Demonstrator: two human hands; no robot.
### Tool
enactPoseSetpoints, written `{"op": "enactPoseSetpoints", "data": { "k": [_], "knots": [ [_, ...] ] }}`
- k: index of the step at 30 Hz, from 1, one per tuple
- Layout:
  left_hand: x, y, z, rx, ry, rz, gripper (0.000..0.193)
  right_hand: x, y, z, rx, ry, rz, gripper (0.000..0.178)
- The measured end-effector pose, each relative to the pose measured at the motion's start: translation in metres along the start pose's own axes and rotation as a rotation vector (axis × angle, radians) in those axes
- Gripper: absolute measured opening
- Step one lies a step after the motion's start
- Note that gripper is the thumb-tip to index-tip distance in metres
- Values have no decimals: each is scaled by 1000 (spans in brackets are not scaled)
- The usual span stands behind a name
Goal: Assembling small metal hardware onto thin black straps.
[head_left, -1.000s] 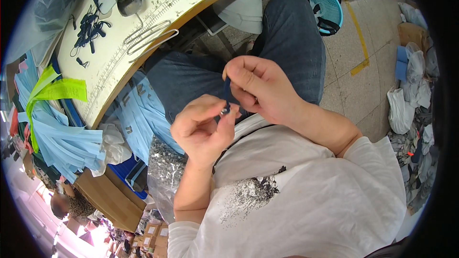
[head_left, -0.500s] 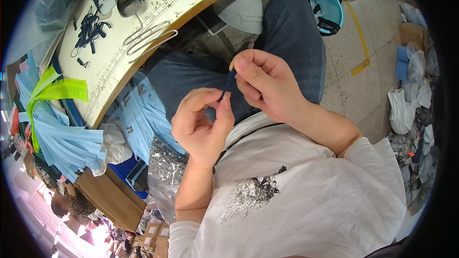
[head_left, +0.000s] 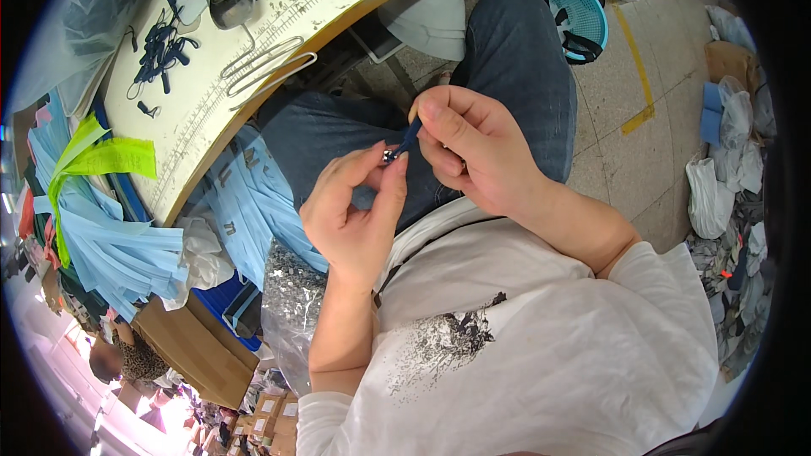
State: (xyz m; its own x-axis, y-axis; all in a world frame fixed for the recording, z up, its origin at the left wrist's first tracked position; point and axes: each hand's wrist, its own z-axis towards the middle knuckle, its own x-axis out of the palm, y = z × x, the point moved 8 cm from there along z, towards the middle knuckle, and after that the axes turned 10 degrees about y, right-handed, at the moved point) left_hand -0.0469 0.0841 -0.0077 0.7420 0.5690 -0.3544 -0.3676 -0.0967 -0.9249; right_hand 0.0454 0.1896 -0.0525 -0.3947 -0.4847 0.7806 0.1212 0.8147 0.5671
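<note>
In the middle of the frame, I see the left hand (head_left: 351,203) and right hand (head_left: 481,148) raised over a lap in dark jeans (head_left: 515,76). Between them slants a short dark blue strap (head_left: 409,137). The right fingers pinch its upper end tightly; the left thumb and forefinger close on its lower end, where a small shiny metal piece (head_left: 388,155) shows. The tabletop (head_left: 198,101) curves from upper centre to lower left, its brown edge well apart from both hands. Dark cords (head_left: 160,46) lie inside that edge, upper left. Room opens rightward over tiled floor (head_left: 621,169).
</note>
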Motion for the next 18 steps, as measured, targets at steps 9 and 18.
{"op": "enactPoseSetpoints", "data": {
  "k": [9, 18],
  "knots": [
    [-4, -15, -4, 165, 6, -337, 28, 6, -8, 0, 64, 68, 4, 22],
    [2, -9, -6, 191, 79, -555, 24, 3, -21, 2, 134, 63, 94, 23]
  ]
}}
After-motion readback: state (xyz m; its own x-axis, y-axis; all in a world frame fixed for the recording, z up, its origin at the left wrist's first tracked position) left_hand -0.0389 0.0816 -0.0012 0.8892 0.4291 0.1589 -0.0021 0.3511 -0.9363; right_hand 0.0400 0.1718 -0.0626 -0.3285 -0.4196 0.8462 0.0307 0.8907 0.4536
